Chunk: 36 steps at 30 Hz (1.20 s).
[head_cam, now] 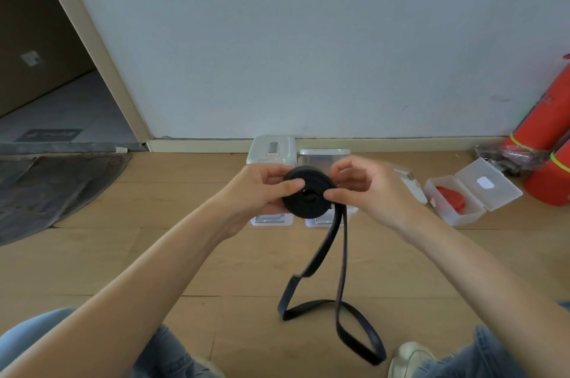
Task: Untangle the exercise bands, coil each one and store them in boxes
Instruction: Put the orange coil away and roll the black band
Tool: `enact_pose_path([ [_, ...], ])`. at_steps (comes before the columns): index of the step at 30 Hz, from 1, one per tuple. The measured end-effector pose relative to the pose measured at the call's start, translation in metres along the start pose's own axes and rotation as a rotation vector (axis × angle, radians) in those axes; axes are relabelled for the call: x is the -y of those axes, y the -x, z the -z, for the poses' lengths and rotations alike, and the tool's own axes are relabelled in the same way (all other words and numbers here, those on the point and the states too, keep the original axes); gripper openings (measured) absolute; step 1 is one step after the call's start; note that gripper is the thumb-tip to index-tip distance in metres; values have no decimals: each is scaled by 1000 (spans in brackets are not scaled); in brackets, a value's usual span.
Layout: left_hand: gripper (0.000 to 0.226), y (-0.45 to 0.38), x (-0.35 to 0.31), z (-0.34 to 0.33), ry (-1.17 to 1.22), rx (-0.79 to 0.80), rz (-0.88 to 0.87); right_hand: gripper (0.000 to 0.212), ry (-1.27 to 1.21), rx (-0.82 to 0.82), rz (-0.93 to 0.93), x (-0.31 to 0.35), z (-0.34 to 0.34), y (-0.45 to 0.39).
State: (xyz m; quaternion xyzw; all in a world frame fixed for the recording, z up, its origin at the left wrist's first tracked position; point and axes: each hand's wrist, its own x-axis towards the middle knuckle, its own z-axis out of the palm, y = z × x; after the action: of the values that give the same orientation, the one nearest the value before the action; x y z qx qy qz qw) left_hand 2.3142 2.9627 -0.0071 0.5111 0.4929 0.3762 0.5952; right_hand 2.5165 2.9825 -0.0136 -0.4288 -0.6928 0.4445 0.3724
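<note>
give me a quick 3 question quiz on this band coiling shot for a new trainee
1. True or false: the black band is fully coiled.
2. Which box holds a red band? A) the open box to the right, B) the closed box by the wall, C) none.
3. Fill in: the band's loose tail hangs down to the ____.

Key
1. False. Both hands, left and right, grip the coil, but a long tail still hangs loose.
2. A. The red band lies in the open box, lid flipped back.
3. Floor.
</note>
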Motion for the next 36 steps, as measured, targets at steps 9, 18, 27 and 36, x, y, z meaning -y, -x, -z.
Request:
enact_pose_path([
  [9,12,0,13,-8,-377,103,52,23,267,109,-36,-3,-4,9],
  [18,10,1,0,-3,-273,9,-54,40,-191,74,-173,1,2,11],
  [27,16,0,1,-6,125,-175,-32,22,-285,-102,-180,2,-10,14],
  [36,17,2,2,2,-368,28,44,23,178,-73,5,6,-8,16],
])
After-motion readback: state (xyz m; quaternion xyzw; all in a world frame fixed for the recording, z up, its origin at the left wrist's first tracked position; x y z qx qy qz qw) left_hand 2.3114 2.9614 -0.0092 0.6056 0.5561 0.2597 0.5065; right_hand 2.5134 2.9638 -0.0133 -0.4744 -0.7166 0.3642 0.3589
